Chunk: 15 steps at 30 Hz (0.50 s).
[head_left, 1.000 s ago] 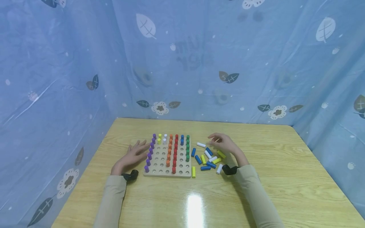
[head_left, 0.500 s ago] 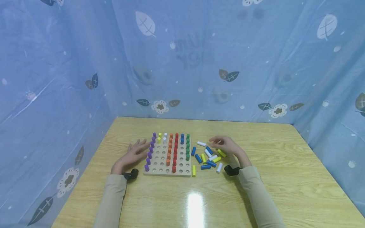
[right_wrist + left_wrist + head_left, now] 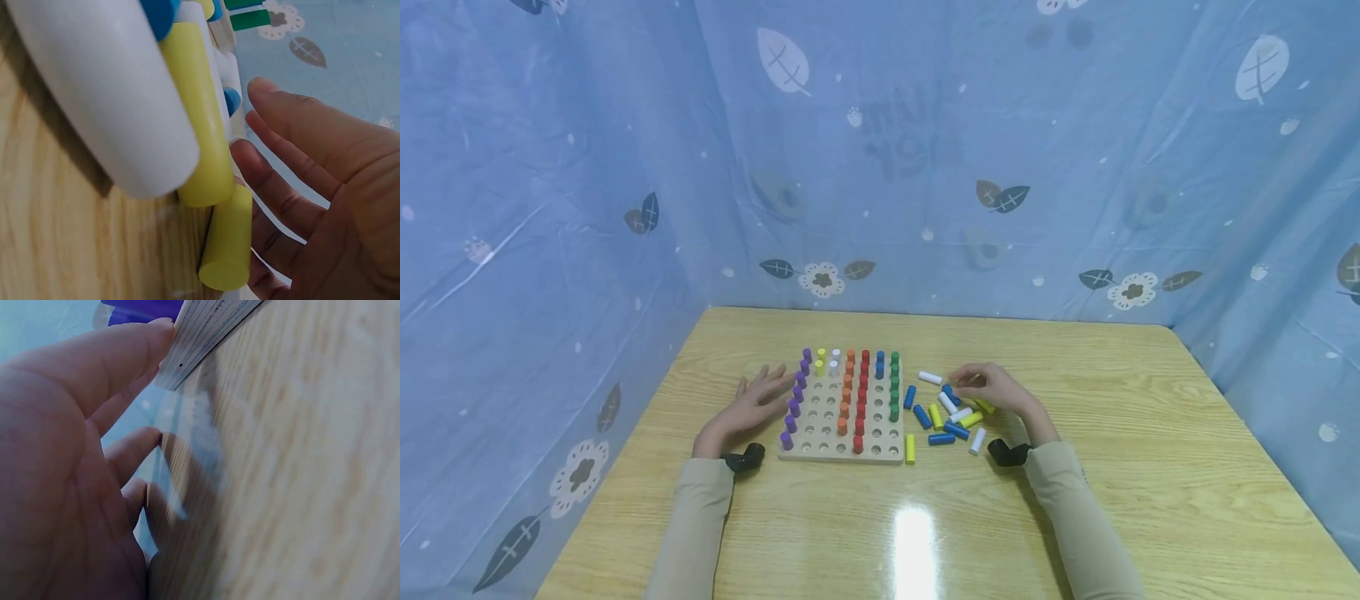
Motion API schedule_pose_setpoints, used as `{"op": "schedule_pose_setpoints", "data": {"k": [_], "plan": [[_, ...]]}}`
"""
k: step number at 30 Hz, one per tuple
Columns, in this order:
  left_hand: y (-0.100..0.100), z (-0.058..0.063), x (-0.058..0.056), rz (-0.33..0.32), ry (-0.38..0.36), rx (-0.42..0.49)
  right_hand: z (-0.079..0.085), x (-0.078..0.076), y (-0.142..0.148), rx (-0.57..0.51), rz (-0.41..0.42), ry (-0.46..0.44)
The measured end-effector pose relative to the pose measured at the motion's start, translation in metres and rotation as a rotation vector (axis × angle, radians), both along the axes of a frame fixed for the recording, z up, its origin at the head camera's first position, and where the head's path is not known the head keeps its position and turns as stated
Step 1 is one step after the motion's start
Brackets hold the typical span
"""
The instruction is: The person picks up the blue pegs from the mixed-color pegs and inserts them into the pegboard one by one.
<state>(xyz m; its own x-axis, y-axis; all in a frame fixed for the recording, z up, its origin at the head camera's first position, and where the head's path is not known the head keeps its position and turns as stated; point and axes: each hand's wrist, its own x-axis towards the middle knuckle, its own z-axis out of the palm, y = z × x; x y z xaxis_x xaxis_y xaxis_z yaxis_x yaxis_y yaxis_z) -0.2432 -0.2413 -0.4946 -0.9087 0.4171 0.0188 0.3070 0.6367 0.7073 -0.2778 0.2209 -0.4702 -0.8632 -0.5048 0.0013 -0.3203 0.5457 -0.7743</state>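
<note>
In the head view, a pegboard stands on the table with rows of upright purple, yellow, white, orange, red, blue and green pegs. My left hand rests at its left side, fingers spread; in the left wrist view the fingertips meet the board's edge below a purple peg. To the right of the board my right hand hovers low over the loose pegs, its fingers slightly bent around nothing. Nearest its fingertips lies a blue peg, partly covered. A yellow peg lies under the palm side in the right wrist view.
Loose white, yellow and blue pegs lie between board and right hand, among them a white peg at the back and a yellow peg beside the board's corner. A blue patterned curtain surrounds the wooden table.
My right hand has come down a little toward the loose pegs, now covering more of the blue peg and a yellow one. The left hand stays in place.
</note>
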Motion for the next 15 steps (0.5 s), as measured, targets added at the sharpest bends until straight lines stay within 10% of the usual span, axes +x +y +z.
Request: {"op": "schedule_pose_setpoints", "data": {"k": [15], "plan": [[0.000, 0.001, 0.000, 0.012, -0.048, 0.030, 0.006, 0.008, -0.008, -0.031, 0.046, -0.015]]}}
